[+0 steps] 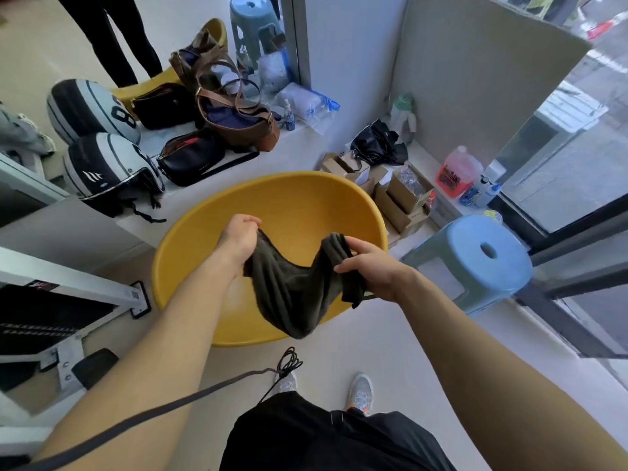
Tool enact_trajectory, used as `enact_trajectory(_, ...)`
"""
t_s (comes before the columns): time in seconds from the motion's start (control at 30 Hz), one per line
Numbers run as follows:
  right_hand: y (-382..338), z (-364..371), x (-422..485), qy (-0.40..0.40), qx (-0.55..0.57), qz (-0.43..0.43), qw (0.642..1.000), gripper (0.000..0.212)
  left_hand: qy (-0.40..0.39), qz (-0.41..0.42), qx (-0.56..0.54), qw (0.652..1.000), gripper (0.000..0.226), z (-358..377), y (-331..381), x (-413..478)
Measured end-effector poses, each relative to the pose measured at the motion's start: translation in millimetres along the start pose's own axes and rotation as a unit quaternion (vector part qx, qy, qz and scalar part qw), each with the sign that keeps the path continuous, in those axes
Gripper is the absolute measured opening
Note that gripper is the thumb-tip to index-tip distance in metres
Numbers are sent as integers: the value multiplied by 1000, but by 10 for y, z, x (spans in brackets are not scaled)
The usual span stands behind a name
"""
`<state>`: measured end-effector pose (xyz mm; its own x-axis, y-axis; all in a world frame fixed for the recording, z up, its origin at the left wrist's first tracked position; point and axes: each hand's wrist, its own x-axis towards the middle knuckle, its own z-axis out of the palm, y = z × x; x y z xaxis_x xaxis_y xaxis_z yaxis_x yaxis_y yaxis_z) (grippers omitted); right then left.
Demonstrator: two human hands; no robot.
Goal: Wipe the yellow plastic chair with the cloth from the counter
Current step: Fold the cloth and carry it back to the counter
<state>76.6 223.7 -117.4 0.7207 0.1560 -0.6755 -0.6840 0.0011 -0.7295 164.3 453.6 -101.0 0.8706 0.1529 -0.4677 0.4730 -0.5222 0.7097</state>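
The yellow plastic chair point(289, 205) stands right in front of me, its round bowl-shaped seat seen from above. A dark grey-green cloth point(295, 290) hangs over the seat, stretched between both hands and sagging in the middle. My left hand point(239, 234) grips one bunched end of the cloth in a fist. My right hand point(368, 266) pinches the other end between thumb and fingers. The cloth's lowest fold hangs near the front rim of the seat; whether it touches the chair I cannot tell.
A blue plastic stool point(482, 263) stands close on the right. Behind the chair a low white ledge point(306, 147) holds two helmets point(102, 164), several bags point(234, 120), small cardboard boxes point(401, 195) and bottles point(458, 171). A second yellow chair point(210, 32) and another person's legs point(112, 39) are at the back. White metal frame point(68, 283) at left.
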Motion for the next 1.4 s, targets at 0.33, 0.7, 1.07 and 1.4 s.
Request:
enact_trajectory(0.33,-61,252,37,-72,252,12,965,55,-90,18,-129,987,34,356,45,-375)
enact_trajectory(0.7,-279,333,11,44,390,71,917,39,-109,71,-211,969,12,386,59,-547)
enact_trajectory(1.07,-347,434,-62,70,452,91,884,16,-67,254,30,964,20,309,104,-737)
enact_trajectory(1.4,87,120,-197,115,147,-9,982,35,-101,296,48,949,22,238,505,-643)
